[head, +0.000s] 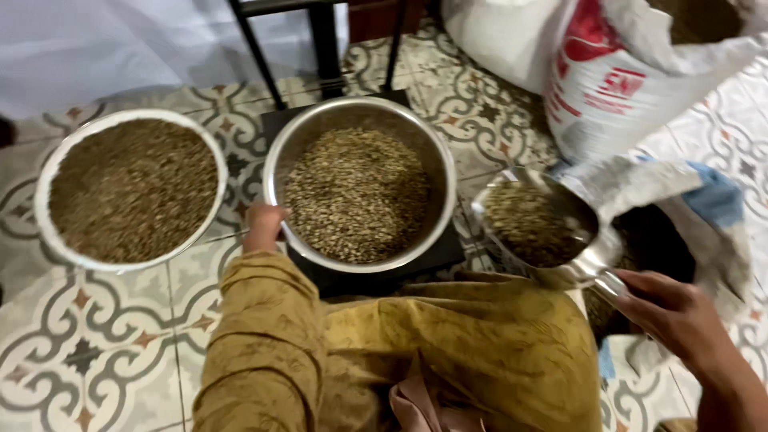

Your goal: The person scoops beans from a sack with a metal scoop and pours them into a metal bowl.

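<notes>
On the patterned tile floor (104,352), far left, I see a white basin (48,172) filled level with brown grain. My left hand (262,226) grips the near rim of a steel bowl (436,172) of grain, steadying it on a black scale platform (432,254). My right hand (670,310) closes its fingers on a steel scoop (588,268), held level so its grain stays in, beside an open white sack (616,104).

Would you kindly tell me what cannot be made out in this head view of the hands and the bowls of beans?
- Left hand: fingers hidden behind the steel bowl's rim.
- Right hand: grip on the metal scoop handle is blurred and partly covered by the hand.
- Black scale: mostly hidden under the bowl.
- White sack: cut off by the top edge.
- Open sack: contents in shadow.
</notes>
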